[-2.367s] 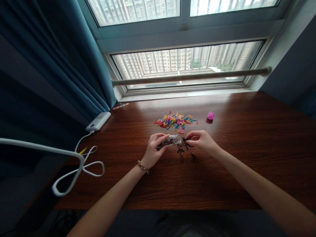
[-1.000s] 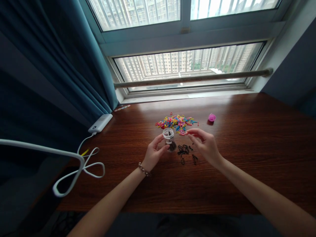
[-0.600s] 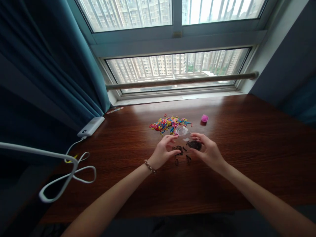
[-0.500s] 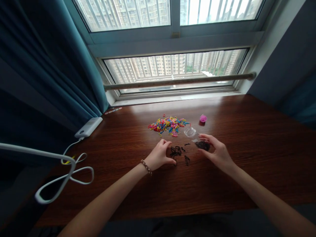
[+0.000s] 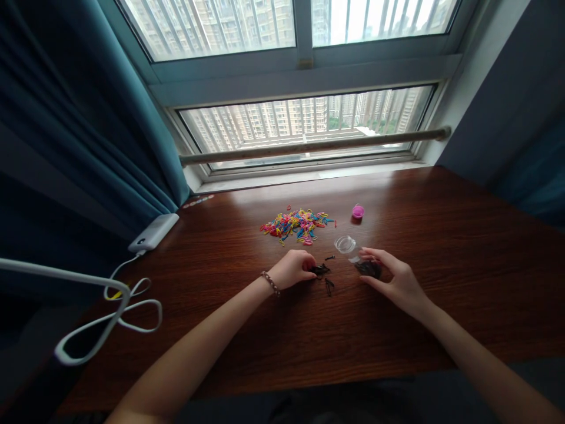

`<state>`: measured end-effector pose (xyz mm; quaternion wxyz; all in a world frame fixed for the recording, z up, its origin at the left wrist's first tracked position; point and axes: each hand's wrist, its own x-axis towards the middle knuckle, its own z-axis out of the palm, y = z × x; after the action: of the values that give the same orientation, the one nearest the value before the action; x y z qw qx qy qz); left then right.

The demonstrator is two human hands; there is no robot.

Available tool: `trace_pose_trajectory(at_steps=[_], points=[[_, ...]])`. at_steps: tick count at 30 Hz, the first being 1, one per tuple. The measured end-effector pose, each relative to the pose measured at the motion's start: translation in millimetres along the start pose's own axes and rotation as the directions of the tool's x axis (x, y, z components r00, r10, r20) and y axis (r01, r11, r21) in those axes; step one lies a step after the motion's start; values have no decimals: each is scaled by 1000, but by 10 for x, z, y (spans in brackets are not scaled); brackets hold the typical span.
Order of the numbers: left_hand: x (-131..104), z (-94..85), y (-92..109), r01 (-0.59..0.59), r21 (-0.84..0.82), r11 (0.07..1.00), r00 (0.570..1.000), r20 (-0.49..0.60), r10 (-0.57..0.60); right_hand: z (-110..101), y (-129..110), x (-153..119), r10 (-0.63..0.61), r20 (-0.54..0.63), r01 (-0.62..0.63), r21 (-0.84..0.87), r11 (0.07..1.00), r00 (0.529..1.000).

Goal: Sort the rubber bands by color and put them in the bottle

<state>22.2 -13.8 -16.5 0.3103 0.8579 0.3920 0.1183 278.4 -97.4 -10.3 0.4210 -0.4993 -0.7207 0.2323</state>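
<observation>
My left hand [image 5: 291, 269], with a beaded bracelet at the wrist, is closed over a small clump of black rubber bands [image 5: 323, 269] on the tabletop, thumb and fingertips pinching them. A few more loose black bands [image 5: 329, 287] lie just to the right of those fingers. My right hand [image 5: 401, 284] grips a clear plastic jar [image 5: 348, 247] from the right side. The jar is tilted on its side, its open mouth facing left and away, with dark bands gathered in its bottom half. Beyond both hands spreads a pile of multicoloured rubber bands [image 5: 298, 225].
A small pink cap [image 5: 358, 212] lies behind the jar on the wooden table [image 5: 441, 235]. At the left stand a white power bank [image 5: 154, 231] with a looped cable and a white curved bar [image 5: 123, 306]. A window and a curtain border the table.
My left hand has moved right and closed its fingers on the clump of black bands, which is bunched together now. The jar in my right hand has shifted slightly right. The whole view has tilted slightly.
</observation>
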Motion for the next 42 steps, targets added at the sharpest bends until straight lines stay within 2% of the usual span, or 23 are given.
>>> trace_pose_trajectory(at_steps=[3,6,8,11,14,18,21,24,29,33,37,42], points=[[45,-32,32,-41,74,996,997,61,37,0,0,16,-43,44,45,-48,998,998],[75,-55,31,-139,149,979,990,57,132,-18,2,27,-74,70,79,-74,994,995],[77,-75,3,-161,111,981,987,36,158,-41,14,30,-78,81,85,-85,993,994],[44,-125,-47,-99,-152,983,995,-20,97,-80,51,29,-71,104,82,-107,991,992],[-12,-189,-49,-30,-434,901,998,-61,4,-89,83,35,-71,157,89,-109,990,985],[-66,-246,49,-17,-605,796,999,-39,-9,-16,51,69,-73,237,96,-87,992,969],[-73,-265,148,-28,-614,789,1000,-21,19,53,-6,107,-95,258,111,-48,993,961],[-62,-279,206,-58,-584,810,998,-53,32,85,-39,134,-106,257,116,-24,993,961],[-35,-244,190,-94,-566,819,987,-158,4,99,-44,134,-102,255,110,-15,994,962],[-21,-183,194,-95,-587,804,981,-194,-25,120,-36,126,-98,254,105,-12,994,962],[-36,-191,240,-77,-649,757,973,-213,-83,121,1,122,-82,244,90,-20,996,966],[-71,-221,267,-46,-767,640,982,-153,-113,115,38,120,-76,232,84,-25,996,970]])
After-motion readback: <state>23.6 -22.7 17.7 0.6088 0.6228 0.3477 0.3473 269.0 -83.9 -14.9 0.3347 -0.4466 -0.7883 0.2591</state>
